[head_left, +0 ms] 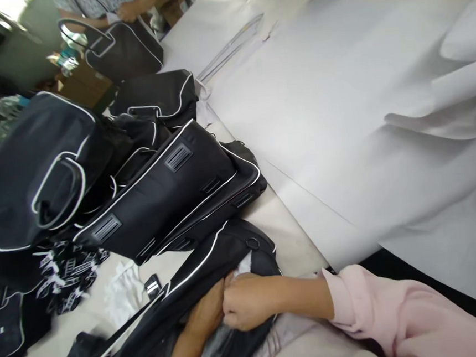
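Note:
A black bag [203, 259] with white piping lies at the lower middle, its opening toward me. My right hand [246, 301] is closed in a fist at the opening, beside a strip of whitish material. Against it, my left hand [211, 308] reaches into the bag; its fingertips are hidden behind the right hand and the fabric. What either hand pinches is too hidden to name. Just beyond the bag, another black bag [156, 199] lies on its side, with its ribbed base patches facing up.
More black bags [40, 162] are piled at the left. White sheeting [319, 110] covers the table at the right. Black-and-white straps [69, 274], white cloth [125, 294] and a small dark object [152, 286] lie at lower left. Another person [135, 7] handles a bag [124, 49] at the top.

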`<action>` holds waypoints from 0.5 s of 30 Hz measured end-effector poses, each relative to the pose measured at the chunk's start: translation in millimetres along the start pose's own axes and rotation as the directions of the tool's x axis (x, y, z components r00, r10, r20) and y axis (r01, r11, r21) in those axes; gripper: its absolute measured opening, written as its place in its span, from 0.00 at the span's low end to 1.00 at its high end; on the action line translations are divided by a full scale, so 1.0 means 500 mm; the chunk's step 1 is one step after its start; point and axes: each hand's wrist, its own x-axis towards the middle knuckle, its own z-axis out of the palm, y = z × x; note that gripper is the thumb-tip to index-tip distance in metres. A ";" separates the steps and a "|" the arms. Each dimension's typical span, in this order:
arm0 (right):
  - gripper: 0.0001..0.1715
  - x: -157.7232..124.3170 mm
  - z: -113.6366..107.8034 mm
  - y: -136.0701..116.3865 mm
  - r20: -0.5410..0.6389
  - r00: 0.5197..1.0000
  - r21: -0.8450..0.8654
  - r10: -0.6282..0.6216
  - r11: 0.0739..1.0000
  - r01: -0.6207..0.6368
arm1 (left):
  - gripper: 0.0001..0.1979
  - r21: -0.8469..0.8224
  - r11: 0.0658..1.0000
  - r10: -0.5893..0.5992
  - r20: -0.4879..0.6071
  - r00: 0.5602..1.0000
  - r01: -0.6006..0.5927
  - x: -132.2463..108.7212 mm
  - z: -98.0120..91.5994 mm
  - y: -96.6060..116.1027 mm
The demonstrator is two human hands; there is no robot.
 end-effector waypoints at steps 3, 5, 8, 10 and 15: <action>0.19 0.013 0.008 0.006 -0.198 0.974 -0.006 0.109 0.994 -0.112 | 0.25 -0.141 0.988 -0.085 -0.104 0.991 0.070 -0.040 -0.002 0.001; 0.17 0.021 0.017 0.005 -0.289 0.933 -0.022 0.215 0.973 -0.231 | 0.25 -0.198 0.972 -0.178 -0.254 0.951 0.129 -0.067 0.009 -0.006; 0.19 0.033 0.037 -0.003 -0.338 0.909 -0.124 0.245 0.945 -0.301 | 0.29 -0.184 0.970 -0.229 -0.454 0.861 0.161 -0.094 0.038 -0.008; 0.22 0.045 0.045 -0.008 -0.316 0.913 -0.189 0.257 0.926 -0.326 | 0.31 -0.165 0.976 -0.211 -0.521 0.827 0.145 -0.094 0.059 0.003; 0.21 0.099 0.020 0.019 -0.056 0.888 -0.166 0.457 0.872 -0.460 | 0.35 -0.107 0.994 -0.041 -0.642 0.765 -0.037 -0.058 0.116 0.054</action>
